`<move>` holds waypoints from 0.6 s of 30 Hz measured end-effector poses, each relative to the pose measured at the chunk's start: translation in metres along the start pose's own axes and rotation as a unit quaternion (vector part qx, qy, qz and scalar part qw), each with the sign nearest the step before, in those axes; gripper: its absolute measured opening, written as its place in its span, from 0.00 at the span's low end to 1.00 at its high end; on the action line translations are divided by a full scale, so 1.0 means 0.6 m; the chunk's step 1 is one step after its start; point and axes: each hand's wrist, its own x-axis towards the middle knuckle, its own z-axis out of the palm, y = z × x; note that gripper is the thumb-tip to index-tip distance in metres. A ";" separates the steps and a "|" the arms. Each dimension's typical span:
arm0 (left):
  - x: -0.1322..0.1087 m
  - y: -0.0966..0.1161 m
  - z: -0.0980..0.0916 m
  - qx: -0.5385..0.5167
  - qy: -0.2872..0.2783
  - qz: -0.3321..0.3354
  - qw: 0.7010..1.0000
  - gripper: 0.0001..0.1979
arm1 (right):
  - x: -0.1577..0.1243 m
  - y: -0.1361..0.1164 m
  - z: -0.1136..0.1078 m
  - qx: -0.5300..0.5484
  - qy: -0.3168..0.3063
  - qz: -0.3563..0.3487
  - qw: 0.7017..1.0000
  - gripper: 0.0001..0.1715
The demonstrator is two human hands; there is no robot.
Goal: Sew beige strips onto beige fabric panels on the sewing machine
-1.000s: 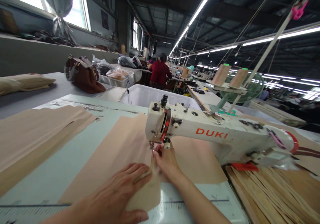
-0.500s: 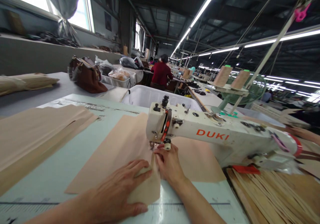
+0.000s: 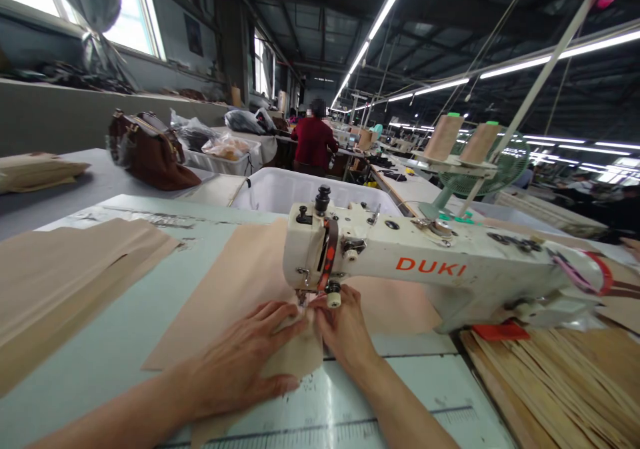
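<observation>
A white DUKI sewing machine (image 3: 400, 262) stands on the pale green table (image 3: 100, 342). A tan fabric piece (image 3: 240, 282) lies under its needle. My left hand (image 3: 240, 362) lies flat on the near part of the fabric, fingers stretched toward the needle. Just right of the presser foot, my right hand (image 3: 343, 329) rests on the fabric with its fingers bent against the seam. Both hands meet at the fabric's edge below the machine head.
A stack of tan fabric (image 3: 60, 282) lies at the left. Thin wooden strips (image 3: 550, 389) fill the right front. A white bin (image 3: 285, 192) sits behind the machine, a brown bag (image 3: 145, 152) farther left. A person in red (image 3: 313, 143) works at the back. Thread cones (image 3: 445, 139) stand at the right.
The fabric has fed away from me under the needle, and both hands have moved forward with it. My view has shifted slightly left.
</observation>
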 end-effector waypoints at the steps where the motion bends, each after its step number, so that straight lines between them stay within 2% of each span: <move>1: 0.001 0.000 -0.001 -0.003 0.000 0.005 1.000 0.36 | 0.000 -0.001 -0.001 -0.004 -0.002 0.003 1.000 0.13; 8: 0.009 0.000 -0.008 0.000 -0.001 0.012 1.000 0.33 | 0.006 -0.003 -0.001 -0.032 -0.009 0.019 0.999 0.13; 18: 0.026 -0.029 0.013 0.023 0.058 0.024 0.998 0.35 | 0.008 -0.001 0.003 -0.018 0.025 0.016 0.999 0.12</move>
